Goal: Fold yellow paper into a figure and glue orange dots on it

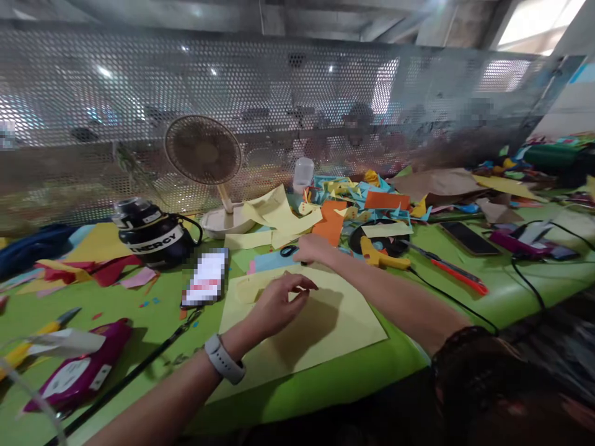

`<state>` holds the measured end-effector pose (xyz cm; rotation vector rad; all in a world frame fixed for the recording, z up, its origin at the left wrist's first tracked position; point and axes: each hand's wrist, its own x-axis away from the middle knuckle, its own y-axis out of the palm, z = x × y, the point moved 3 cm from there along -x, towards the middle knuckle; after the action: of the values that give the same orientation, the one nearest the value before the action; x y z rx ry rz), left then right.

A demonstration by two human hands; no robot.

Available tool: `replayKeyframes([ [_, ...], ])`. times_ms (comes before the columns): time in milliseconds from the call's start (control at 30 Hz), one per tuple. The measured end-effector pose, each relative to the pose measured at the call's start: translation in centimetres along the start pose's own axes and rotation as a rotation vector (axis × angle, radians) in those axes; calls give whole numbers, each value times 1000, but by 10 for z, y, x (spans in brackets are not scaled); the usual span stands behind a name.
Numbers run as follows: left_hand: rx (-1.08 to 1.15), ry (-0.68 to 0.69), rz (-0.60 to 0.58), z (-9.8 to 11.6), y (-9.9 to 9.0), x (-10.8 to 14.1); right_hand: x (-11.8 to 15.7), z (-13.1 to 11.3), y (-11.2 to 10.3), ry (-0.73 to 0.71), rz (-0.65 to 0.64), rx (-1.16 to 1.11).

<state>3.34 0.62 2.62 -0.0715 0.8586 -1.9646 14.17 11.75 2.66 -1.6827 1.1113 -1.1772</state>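
A large pale yellow sheet (344, 334) lies on the green table, with a small yellow cut piece (248, 288) on its upper left part. My left hand (281, 303), with a grey watch on the wrist, hovers over the sheet, fingers bent and apart, holding nothing. Beyond the sheet's far edge, my right hand (313, 249) reaches to black-handled scissors (289, 251) on light blue paper (268, 262). Its fingers are curled by the handles, and what lies beneath them is hidden.
A fan (203, 150), black bottle (153, 235) and phone (206, 277) stand or lie at the left. Paper scraps (332, 223) heap behind the hands. A yellow glue gun (383, 259), an orange cutter (458, 277) and a dark phone (469, 238) are at the right.
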Motion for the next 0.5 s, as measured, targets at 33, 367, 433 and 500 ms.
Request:
replayKeyframes([
  [33, 6, -9, -8, 2, 0, 1, 1, 1, 0, -11, -37, -38],
  [367, -5, -365, 423, -18, -41, -24, 45, 41, -9, -87, -127, -501],
  [433, 54, -518, 352, -23, -43, -32, 56, 43, -6, -114, -123, -563],
  [500, 117, -584, 244, -22, -38, -38, 64, 43, -2, -139, -115, -612],
])
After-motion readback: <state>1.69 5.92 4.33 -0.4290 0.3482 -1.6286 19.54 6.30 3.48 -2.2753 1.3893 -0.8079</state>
